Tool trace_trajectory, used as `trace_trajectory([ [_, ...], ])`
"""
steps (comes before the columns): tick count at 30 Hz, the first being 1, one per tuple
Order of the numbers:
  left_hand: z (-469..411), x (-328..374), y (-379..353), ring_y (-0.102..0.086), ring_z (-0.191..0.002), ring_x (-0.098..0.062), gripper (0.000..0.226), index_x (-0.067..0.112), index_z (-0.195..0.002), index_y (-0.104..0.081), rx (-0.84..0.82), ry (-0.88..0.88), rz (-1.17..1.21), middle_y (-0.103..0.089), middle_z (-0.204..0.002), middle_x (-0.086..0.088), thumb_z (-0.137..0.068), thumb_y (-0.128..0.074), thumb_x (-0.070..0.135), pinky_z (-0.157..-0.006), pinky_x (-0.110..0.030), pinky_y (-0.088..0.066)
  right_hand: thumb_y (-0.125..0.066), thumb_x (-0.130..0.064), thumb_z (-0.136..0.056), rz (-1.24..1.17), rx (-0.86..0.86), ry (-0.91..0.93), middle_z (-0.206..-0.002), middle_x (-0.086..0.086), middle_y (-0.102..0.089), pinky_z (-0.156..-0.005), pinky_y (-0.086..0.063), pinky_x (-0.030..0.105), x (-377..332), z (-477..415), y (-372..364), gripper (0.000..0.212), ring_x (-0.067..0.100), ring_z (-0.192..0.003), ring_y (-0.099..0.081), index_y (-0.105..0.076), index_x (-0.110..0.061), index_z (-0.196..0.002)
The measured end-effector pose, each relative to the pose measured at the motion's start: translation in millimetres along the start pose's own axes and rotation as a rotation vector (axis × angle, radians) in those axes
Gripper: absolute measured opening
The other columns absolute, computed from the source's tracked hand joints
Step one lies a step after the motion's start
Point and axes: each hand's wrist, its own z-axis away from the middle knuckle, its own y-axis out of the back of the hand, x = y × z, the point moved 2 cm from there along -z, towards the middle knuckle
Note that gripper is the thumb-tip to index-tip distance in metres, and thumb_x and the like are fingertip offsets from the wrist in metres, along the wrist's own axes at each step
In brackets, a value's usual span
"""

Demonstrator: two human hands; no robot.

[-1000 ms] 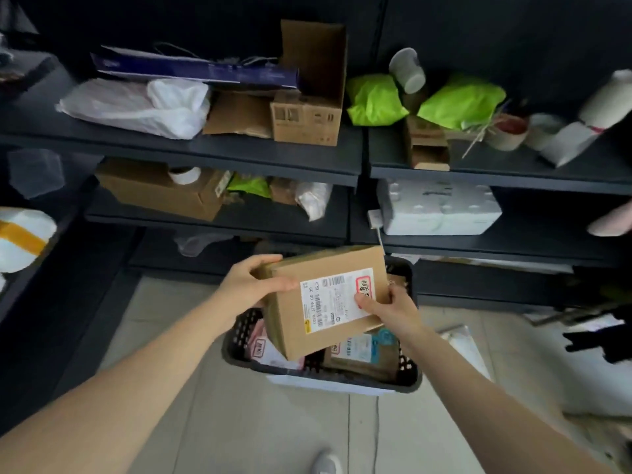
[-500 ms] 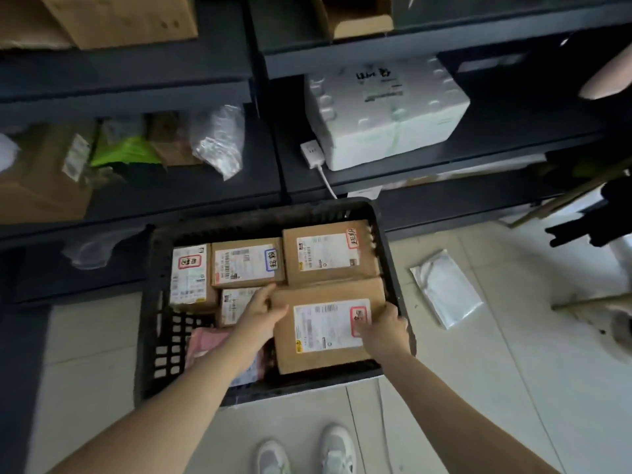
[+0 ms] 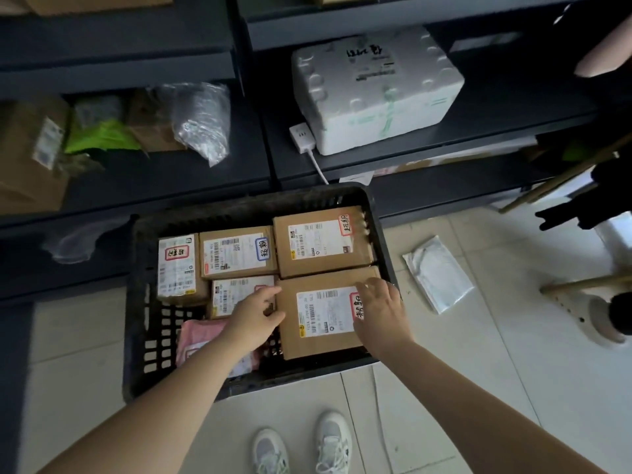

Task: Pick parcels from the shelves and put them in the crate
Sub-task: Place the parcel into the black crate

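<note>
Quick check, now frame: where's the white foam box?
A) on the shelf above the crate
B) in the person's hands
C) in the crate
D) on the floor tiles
A: the white foam box sits on the dark shelf beside a white power strip, above and behind the black crate, which holds only cardboard parcels and a pink packet.

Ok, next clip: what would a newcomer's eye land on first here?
Most likely the black crate on the tiled floor, packed with labelled cardboard parcels, and the two hands over it: the left hand and right hand rest on either side of the front-right parcel. Next comes the white foam box glowing on the dark shelf just behind the crate.
</note>
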Motion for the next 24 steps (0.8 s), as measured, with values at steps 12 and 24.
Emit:
trace_trajectory([
  [12, 145, 21, 138, -0.036, -0.13, -0.008, 0.04, 0.026, -0.136, -0.047, 0.274, -0.301, -0.603, -0.044, -0.141, 0.009, -0.096, -0.047, 0.021, -0.109, -0.023, -0.029, -0.053, -0.02, -0.092, 0.259, -0.183, 0.33, -0.143, 0.008, -0.034, -0.108, -0.034, 0.038, -122, 43, 104, 0.052, 0.026, -0.132, -0.034, -0.038, -0.016, -0.141],
  [24, 451, -37, 342, -0.065, -0.078, -0.016, 0.028, 0.019, -0.097, -0.072, 0.946, 0.006, -0.956, -0.066, -0.087, 0.005, -0.072, -0.076, 0.032, -0.056, -0.027, -0.054, -0.057, -0.03, -0.089, 0.299, 0.028, 1.043, -0.132, 0.009, -0.043, -0.097, -0.043, 0.038, -447, 204, 230, 0.049, 0.031, -0.12, -0.044, -0.045, -0.016, -0.134],
])
